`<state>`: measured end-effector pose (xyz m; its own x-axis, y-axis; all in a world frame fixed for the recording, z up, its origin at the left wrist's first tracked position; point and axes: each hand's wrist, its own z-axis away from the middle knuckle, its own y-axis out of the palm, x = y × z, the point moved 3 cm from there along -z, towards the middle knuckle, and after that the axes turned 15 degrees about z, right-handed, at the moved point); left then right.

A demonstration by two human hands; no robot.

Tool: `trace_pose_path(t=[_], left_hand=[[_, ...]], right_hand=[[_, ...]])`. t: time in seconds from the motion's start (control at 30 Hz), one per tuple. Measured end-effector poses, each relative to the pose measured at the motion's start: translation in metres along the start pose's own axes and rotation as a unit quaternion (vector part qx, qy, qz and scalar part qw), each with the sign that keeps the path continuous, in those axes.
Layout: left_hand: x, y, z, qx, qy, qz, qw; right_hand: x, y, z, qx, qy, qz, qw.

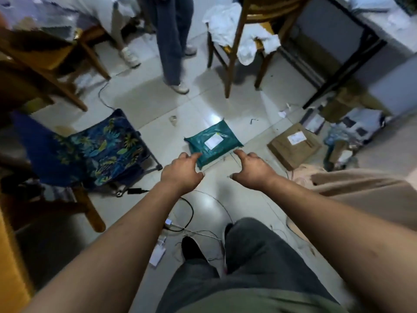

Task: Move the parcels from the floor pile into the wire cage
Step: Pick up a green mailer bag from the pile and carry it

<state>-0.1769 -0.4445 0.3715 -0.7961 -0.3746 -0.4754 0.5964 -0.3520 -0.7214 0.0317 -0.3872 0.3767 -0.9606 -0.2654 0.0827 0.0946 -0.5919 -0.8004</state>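
Pick-up step, I judge: my left hand (182,170), fingers loosely spread and empty, overlaps the near corner of the teal parcel (203,137); touching or just above, the blur hides which. The parcel lies flat on the tiled floor (144,105), white label (214,141) up, its plastic creased. My right hand (252,170), likewise spread, hangs beside its other corner. Next: grip both sides, lift. A brown parcel (294,146) waits farther right.

My left hand (182,170) covers the near-left edge of the parcel (200,141); whether it touches, I cannot tell. Its label (213,141) and the one on the box (291,154) are too blurred to read. The top edge cuts off two people (171,41).
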Motion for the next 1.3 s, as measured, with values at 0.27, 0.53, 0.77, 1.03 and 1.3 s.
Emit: trace_pose_path(t=[0.27,0.53,0.77,1.03,1.3], left_hand=[[-0.022,0.016,-0.081,0.038,-0.007,-0.034,0.999],[-0.043,0.044,-0.196,0.045,-0.092,-0.007,0.995],[-0.015,0.08,-0.302,0.041,-0.143,0.105,0.983],[0.107,0.179,-0.45,0.053,-0.177,0.133,0.974],[0.223,0.301,-0.563,0.056,-0.209,0.175,0.961]], right_hand=[[-0.054,-0.001,-0.045,0.02,0.04,-0.031,0.999],[-0.102,-0.017,-0.17,0.053,-0.002,-0.037,0.998],[-0.126,-0.005,-0.303,0.06,-0.011,-0.03,0.998],[-0.142,0.109,-0.488,0.078,0.002,-0.025,0.997],[-0.151,0.256,-0.636,0.09,-0.007,0.007,0.996]])
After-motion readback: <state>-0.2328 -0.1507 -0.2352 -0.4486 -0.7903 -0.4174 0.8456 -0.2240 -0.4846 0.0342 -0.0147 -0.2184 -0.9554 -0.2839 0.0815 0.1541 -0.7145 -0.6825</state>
